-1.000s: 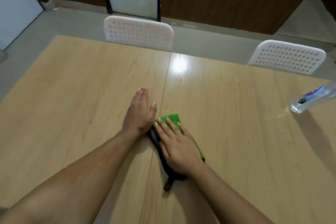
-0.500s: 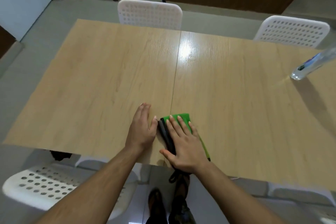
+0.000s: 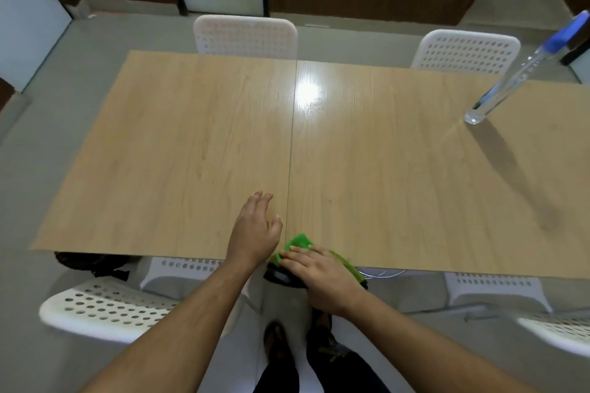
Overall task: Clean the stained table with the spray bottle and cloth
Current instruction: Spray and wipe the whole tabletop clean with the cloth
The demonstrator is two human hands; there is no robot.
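A green and black cloth [image 3: 298, 242] lies at the near edge of the light wooden table [image 3: 191, 143], partly hanging over it. My right hand [image 3: 319, 274] presses flat on the cloth with straight fingers. My left hand [image 3: 255, 230] rests on the table just left of the cloth, fingers relaxed and holding nothing. A clear spray bottle [image 3: 510, 80] with a blue top stands at the far right of the table, well away from both hands.
Two white perforated chairs [image 3: 245, 37] [image 3: 466, 49] stand at the table's far side. More white chairs [image 3: 105, 309] [image 3: 491, 290] sit at the near side. My feet [image 3: 277, 344] are on the grey floor below the table edge.
My right hand has dragged the cloth toward me, from the table's middle to its near edge. My left hand came back alongside it. The view has pulled back and risen.
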